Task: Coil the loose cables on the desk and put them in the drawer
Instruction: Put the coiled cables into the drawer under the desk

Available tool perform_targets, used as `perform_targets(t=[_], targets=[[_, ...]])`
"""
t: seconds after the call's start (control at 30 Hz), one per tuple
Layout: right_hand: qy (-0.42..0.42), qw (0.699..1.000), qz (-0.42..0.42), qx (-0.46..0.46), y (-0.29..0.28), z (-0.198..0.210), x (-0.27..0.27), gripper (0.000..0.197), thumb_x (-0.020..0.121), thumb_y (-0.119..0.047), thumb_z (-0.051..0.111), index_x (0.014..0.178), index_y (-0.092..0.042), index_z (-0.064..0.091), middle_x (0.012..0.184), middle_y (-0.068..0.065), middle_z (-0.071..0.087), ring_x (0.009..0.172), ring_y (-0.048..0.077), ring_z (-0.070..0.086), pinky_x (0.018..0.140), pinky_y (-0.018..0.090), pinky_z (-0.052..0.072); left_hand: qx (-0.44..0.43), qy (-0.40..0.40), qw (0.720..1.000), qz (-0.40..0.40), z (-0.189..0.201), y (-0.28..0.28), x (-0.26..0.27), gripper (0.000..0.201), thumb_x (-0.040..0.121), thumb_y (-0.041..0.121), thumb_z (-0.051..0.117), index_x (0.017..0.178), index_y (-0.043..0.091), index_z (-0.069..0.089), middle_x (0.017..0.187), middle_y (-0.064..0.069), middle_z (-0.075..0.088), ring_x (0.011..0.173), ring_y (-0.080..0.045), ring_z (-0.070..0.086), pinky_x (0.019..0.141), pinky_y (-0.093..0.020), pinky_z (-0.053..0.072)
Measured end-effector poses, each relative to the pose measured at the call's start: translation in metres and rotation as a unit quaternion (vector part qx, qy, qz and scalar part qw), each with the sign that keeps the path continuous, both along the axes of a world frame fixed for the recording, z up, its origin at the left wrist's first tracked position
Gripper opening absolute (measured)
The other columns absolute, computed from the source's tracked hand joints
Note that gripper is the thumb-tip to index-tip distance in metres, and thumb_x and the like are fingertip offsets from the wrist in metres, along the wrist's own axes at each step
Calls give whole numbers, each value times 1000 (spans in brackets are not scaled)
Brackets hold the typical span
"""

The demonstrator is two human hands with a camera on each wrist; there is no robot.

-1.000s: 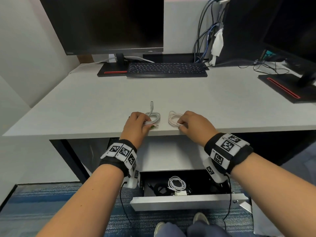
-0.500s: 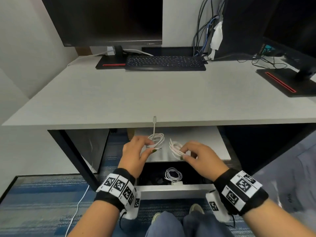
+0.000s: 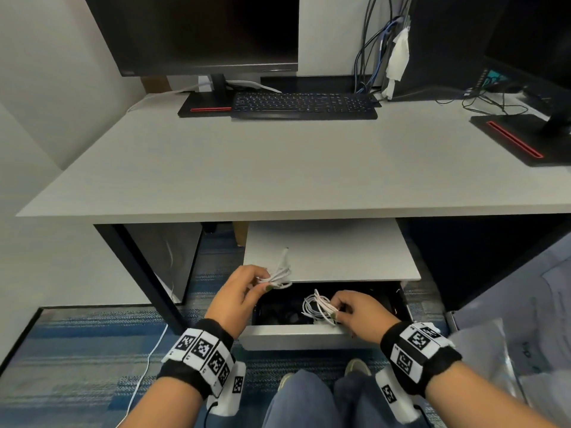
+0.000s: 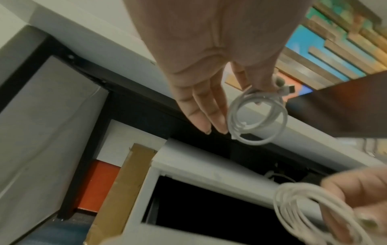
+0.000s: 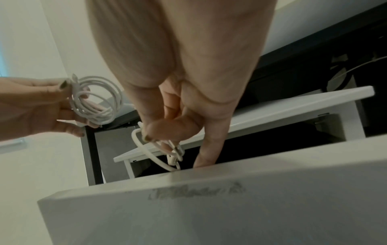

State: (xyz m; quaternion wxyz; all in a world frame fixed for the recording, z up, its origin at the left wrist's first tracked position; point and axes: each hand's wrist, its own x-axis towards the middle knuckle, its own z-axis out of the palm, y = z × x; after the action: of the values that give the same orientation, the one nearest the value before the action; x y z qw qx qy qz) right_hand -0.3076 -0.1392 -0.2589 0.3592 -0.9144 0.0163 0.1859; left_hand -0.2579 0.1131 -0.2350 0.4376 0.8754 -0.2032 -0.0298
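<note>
My left hand (image 3: 265, 281) pinches a small white coiled cable (image 3: 280, 273) between thumb and forefinger, just above the left rear corner of the open drawer (image 3: 302, 335). In the left wrist view that coiled cable (image 4: 257, 116) hangs below the pinch, the other fingers straight. My right hand (image 3: 335, 315) pinches a second white coil (image 3: 316, 305) low over the drawer's dark inside. The right wrist view has this second coil (image 5: 155, 152) dipping behind the drawer front (image 5: 209, 207). The desk top (image 3: 278, 168) bears no loose cable.
A monitor (image 3: 200, 32) and keyboard (image 3: 304, 105) stand at the back of the desk. A second monitor base (image 3: 522, 140) is at the right, with hanging cables (image 3: 370, 41) behind. A thin white cord (image 3: 145, 375) runs on the carpet. My knees (image 3: 309, 403) are under the drawer.
Both hands lifted their coils off the desk's front edge and carried them down below it. The right coil is now over the open drawer, the left coil just above it.
</note>
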Motion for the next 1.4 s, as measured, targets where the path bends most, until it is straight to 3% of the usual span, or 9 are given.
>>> perform_targets(t=[0.1, 0.23, 0.43, 0.6, 0.73, 0.9, 1.1, 1.23, 1.4], targets=[[6, 1000, -3, -1, 1, -1, -2, 31, 90, -9, 55, 72, -34, 50, 75, -10, 54, 57, -1, 46, 56, 12, 38, 59, 39, 996, -52, -11, 0, -3, 21, 92, 21, 57, 88, 41, 50, 96, 18, 54, 91, -1, 51, 77, -11, 37], [17, 1000, -5, 3, 1, -6, -4, 30, 89, -9, 57, 72, -33, 52, 76, -10, 55, 59, -1, 47, 55, 9, 38, 172, 42, 978, -106, -26, -1, 0, 9, 91, 29, 58, 99, 27, 61, 102, 13, 57, 99, -9, 46, 87, -23, 36], [41, 999, 2, -11, 2, -13, -6, 30, 86, -9, 58, 69, -33, 53, 75, -9, 58, 61, 1, 51, 54, 7, 40, 219, 104, 957, -158, -34, -14, 10, 11, 85, 27, 66, 93, 31, 60, 100, 9, 52, 97, -10, 52, 90, -23, 42], [58, 998, 18, -28, 2, -16, -8, 16, 85, -10, 59, 79, -26, 58, 74, -11, 58, 56, -2, 49, 53, 5, 37, 288, 134, 925, -208, -36, -25, 7, 16, 87, 32, 62, 101, 25, 64, 99, 9, 51, 94, -9, 50, 87, -24, 41], [64, 998, 6, -27, 2, -18, -5, 24, 83, -11, 61, 71, -31, 56, 73, -12, 60, 60, -2, 52, 62, 11, 41, 290, 135, 931, -175, -46, -29, 11, 17, 88, 27, 60, 104, 22, 63, 111, 2, 54, 101, -13, 53, 90, -24, 40], [74, 997, -2, -17, 2, -19, -2, 29, 83, -8, 59, 67, -31, 55, 75, -6, 61, 42, -5, 50, 53, 11, 42, 344, 157, 919, -106, -60, -40, 25, 25, 90, 27, 58, 112, 15, 62, 119, -8, 55, 109, -23, 54, 91, -25, 40], [75, 997, -9, -13, 0, -23, 2, 27, 83, -10, 60, 67, -31, 55, 74, -5, 59, 42, -9, 51, 47, 10, 43, 388, 195, 900, -42, -81, -55, 36, 41, 91, 30, 56, 124, 7, 53, 128, -13, 55, 117, -27, 53, 97, -30, 42], [76, 997, -14, -9, -2, -23, 3, 26, 83, -11, 60, 67, -31, 55, 72, -8, 58, 48, -1, 52, 51, 10, 42, 369, 206, 906, -21, -97, -55, 31, 46, 92, 30, 53, 131, 8, 44, 138, -14, 42, 120, -30, 52, 100, -33, 42], [75, 997, -8, -21, 0, -28, 2, 25, 82, -15, 63, 67, -33, 54, 71, -12, 57, 62, 0, 50, 60, 11, 40, 387, 232, 890, -66, -108, -52, 27, 63, 96, 22, 45, 149, 10, 13, 158, -13, 1, 138, -33, 30, 110, -33, 28]])
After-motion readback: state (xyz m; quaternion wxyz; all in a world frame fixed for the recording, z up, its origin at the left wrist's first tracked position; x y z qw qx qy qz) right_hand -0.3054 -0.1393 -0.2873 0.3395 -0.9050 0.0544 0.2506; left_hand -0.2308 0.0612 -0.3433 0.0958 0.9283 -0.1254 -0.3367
